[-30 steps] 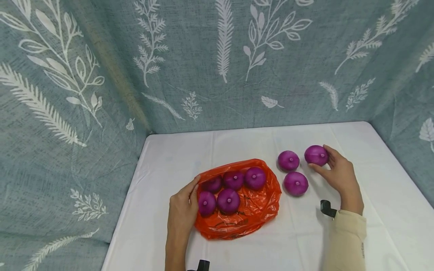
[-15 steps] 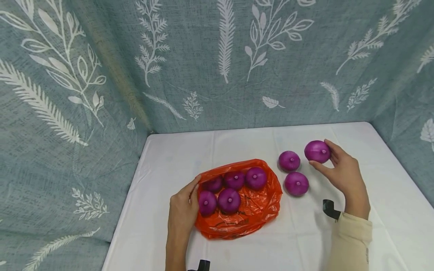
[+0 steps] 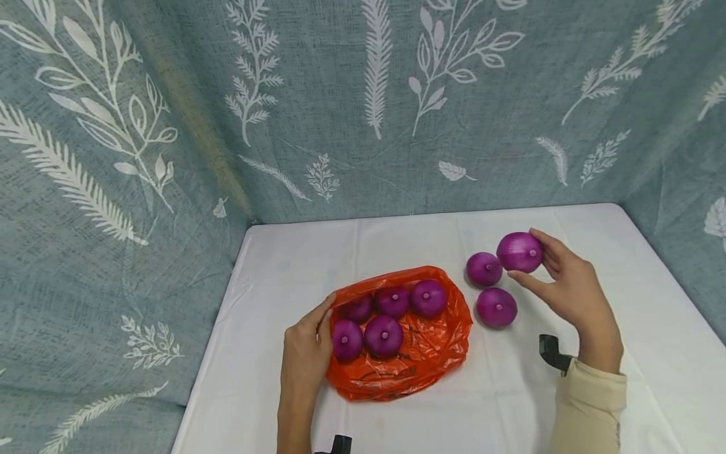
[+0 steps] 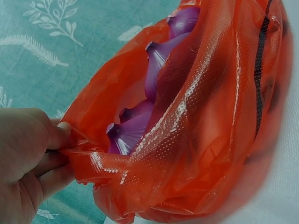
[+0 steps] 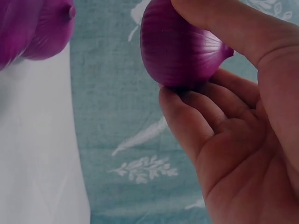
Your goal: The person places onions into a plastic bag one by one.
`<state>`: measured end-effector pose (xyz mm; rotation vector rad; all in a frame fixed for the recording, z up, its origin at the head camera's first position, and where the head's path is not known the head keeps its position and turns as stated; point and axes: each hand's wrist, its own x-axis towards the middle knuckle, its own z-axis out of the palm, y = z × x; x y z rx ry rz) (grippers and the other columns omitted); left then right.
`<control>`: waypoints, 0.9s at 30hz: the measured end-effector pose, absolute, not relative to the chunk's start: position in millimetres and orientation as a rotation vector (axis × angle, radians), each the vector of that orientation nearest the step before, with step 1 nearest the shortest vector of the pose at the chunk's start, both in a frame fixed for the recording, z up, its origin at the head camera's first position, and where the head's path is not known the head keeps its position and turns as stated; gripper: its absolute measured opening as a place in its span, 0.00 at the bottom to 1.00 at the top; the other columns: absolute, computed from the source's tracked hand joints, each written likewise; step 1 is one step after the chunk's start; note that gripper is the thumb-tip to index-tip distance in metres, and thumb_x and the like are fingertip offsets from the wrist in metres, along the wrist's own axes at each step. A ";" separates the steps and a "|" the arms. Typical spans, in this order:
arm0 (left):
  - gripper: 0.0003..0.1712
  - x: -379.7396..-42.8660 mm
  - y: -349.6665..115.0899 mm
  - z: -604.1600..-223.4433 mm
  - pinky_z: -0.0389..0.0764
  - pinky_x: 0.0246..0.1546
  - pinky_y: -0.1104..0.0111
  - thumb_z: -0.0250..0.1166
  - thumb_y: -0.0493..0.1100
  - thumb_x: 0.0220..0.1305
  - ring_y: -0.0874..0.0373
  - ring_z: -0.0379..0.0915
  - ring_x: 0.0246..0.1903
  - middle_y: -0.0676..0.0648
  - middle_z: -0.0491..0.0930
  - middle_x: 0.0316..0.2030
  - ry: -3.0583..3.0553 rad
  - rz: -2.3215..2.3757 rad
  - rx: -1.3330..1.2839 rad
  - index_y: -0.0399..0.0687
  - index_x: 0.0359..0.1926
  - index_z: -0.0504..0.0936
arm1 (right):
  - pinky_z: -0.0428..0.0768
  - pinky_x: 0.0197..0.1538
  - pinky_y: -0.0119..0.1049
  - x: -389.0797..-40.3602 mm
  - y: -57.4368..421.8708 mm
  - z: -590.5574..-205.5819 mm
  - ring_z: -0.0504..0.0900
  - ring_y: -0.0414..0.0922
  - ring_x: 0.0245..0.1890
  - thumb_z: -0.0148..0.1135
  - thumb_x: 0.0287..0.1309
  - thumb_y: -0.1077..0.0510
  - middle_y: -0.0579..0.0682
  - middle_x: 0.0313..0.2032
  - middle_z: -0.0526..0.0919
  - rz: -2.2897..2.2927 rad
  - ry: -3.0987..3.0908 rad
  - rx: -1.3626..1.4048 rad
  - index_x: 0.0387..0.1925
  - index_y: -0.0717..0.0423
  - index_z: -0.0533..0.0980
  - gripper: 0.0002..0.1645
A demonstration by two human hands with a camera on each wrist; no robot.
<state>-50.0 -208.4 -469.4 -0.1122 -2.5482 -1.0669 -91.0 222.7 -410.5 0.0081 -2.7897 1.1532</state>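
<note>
My right hand (image 3: 570, 284) grips a purple onion (image 3: 519, 252) between thumb and fingers, raised over the right part of the table. In the right wrist view that onion (image 5: 184, 49) shows its stem end toward the palm. My left hand (image 3: 308, 353) pinches the left rim of a red plastic bag (image 3: 420, 378). The left wrist view shows the bag's edge caught between thumb (image 4: 63, 130) and fingers. Inside the open bag lie several purple onions (image 3: 382, 336), grouped at its left and back.
Two loose onions, one farther back (image 3: 484, 270) and one nearer (image 3: 496, 308), lie on the white table (image 3: 272, 284) just right of the bag. A blue-green leaf-patterned cloth (image 3: 340, 113) hangs behind and beside the table.
The onion in my right hand has risen from near the table, and in the last half second shifted slightly left toward the loose onions. My left hand and the bag have stayed put.
</note>
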 end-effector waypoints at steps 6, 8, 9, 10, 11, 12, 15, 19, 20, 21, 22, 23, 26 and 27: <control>0.23 -49.5 -208.5 -469.4 0.88 0.53 0.55 0.66 0.33 0.74 0.49 0.86 0.55 0.42 0.86 0.58 -2.546 -1.071 -0.121 0.46 0.67 0.83 | 0.73 0.66 0.64 -87.8 215.4 -405.8 0.71 0.68 0.72 0.79 0.59 0.41 0.65 0.76 0.67 1.179 -2.798 0.047 0.83 0.54 0.58 0.60; 0.23 -49.2 -208.7 -469.7 0.88 0.52 0.56 0.66 0.33 0.74 0.50 0.86 0.55 0.42 0.86 0.58 -2.546 -1.072 -0.122 0.45 0.67 0.83 | 0.73 0.66 0.63 -86.4 213.4 -404.8 0.71 0.68 0.71 0.80 0.59 0.42 0.65 0.76 0.68 1.188 -2.795 0.066 0.82 0.54 0.59 0.59; 0.23 -49.1 -208.7 -469.9 0.88 0.53 0.55 0.66 0.33 0.74 0.49 0.86 0.55 0.42 0.86 0.58 -2.547 -1.071 -0.122 0.45 0.67 0.83 | 0.74 0.65 0.63 -85.6 212.3 -404.4 0.72 0.68 0.71 0.80 0.59 0.43 0.65 0.76 0.68 1.192 -2.792 0.078 0.82 0.54 0.59 0.59; 0.23 -49.1 -208.9 -470.1 0.87 0.54 0.55 0.66 0.33 0.74 0.49 0.86 0.56 0.42 0.86 0.58 -2.547 -1.070 -0.123 0.45 0.67 0.83 | 0.74 0.65 0.63 -85.0 211.1 -404.1 0.72 0.68 0.71 0.80 0.59 0.43 0.65 0.75 0.69 1.196 -2.789 0.092 0.81 0.54 0.60 0.58; 0.22 -49.1 -209.0 -470.2 0.87 0.54 0.55 0.66 0.33 0.74 0.49 0.86 0.56 0.42 0.86 0.58 -2.546 -1.071 -0.123 0.45 0.67 0.84 | 0.74 0.65 0.62 -84.4 210.0 -403.7 0.72 0.68 0.71 0.80 0.58 0.44 0.65 0.75 0.69 1.199 -2.785 0.106 0.81 0.54 0.60 0.58; 0.22 -49.1 -209.1 -470.2 0.86 0.55 0.55 0.66 0.33 0.74 0.49 0.85 0.56 0.42 0.86 0.58 -2.545 -1.072 -0.122 0.45 0.67 0.84 | 0.74 0.65 0.62 -83.9 208.9 -403.1 0.73 0.68 0.70 0.81 0.58 0.44 0.65 0.75 0.70 1.201 -2.779 0.122 0.81 0.53 0.61 0.57; 0.22 -49.4 -209.4 -470.1 0.85 0.57 0.54 0.67 0.33 0.74 0.49 0.84 0.58 0.42 0.86 0.58 -2.542 -1.076 -0.122 0.45 0.66 0.84 | 0.74 0.64 0.59 -82.5 205.7 -401.4 0.74 0.67 0.70 0.82 0.57 0.46 0.63 0.74 0.71 1.207 -2.767 0.162 0.80 0.51 0.63 0.55; 0.22 -50.0 -209.7 -470.0 0.84 0.57 0.54 0.66 0.33 0.74 0.49 0.84 0.59 0.43 0.86 0.58 -2.542 -1.078 -0.125 0.46 0.66 0.84 | 0.74 0.64 0.56 -80.4 201.0 -400.2 0.75 0.65 0.70 0.83 0.57 0.49 0.61 0.74 0.73 1.220 -2.760 0.207 0.79 0.49 0.65 0.54; 0.22 -50.2 -209.7 -470.0 0.84 0.57 0.54 0.66 0.33 0.74 0.49 0.84 0.59 0.42 0.86 0.58 -2.542 -1.077 -0.128 0.45 0.66 0.84 | 0.75 0.64 0.55 -79.8 199.8 -400.1 0.76 0.64 0.70 0.83 0.57 0.50 0.60 0.74 0.73 1.227 -2.760 0.216 0.79 0.48 0.65 0.53; 0.22 -50.4 -209.8 -470.1 0.84 0.57 0.54 0.66 0.33 0.74 0.49 0.84 0.59 0.42 0.86 0.58 -2.543 -1.076 -0.129 0.45 0.66 0.84 | 0.75 0.64 0.55 -79.4 198.5 -399.9 0.76 0.64 0.70 0.83 0.57 0.49 0.60 0.74 0.73 1.237 -2.762 0.225 0.79 0.48 0.65 0.53; 0.22 -50.7 -209.8 -470.2 0.84 0.57 0.55 0.66 0.33 0.74 0.49 0.84 0.59 0.42 0.86 0.58 -2.543 -1.074 -0.131 0.45 0.66 0.84 | 0.76 0.64 0.56 -78.9 197.2 -399.5 0.75 0.64 0.70 0.82 0.57 0.49 0.59 0.74 0.73 1.242 -2.767 0.230 0.79 0.47 0.65 0.53; 0.22 -51.0 -209.7 -470.2 0.84 0.57 0.55 0.67 0.33 0.74 0.49 0.84 0.59 0.42 0.86 0.58 -2.543 -1.075 -0.133 0.45 0.66 0.84 | 0.76 0.64 0.57 -78.4 196.0 -399.1 0.76 0.64 0.70 0.82 0.57 0.48 0.59 0.74 0.73 1.247 -2.771 0.234 0.79 0.47 0.65 0.53; 0.22 -51.2 -209.4 -469.5 0.84 0.57 0.55 0.67 0.33 0.73 0.49 0.84 0.59 0.42 0.86 0.58 -2.539 -1.082 -0.137 0.45 0.66 0.84 | 0.77 0.65 0.59 -77.6 192.6 -398.2 0.76 0.64 0.70 0.82 0.57 0.45 0.59 0.74 0.73 1.264 -2.785 0.242 0.80 0.46 0.65 0.54; 0.22 -51.3 -209.3 -469.4 0.84 0.57 0.55 0.67 0.33 0.73 0.49 0.84 0.59 0.42 0.86 0.58 -2.538 -1.080 -0.137 0.45 0.66 0.84 | 0.77 0.65 0.59 -77.4 191.5 -398.0 0.76 0.64 0.70 0.82 0.57 0.45 0.59 0.73 0.73 1.267 -2.792 0.247 0.80 0.46 0.65 0.53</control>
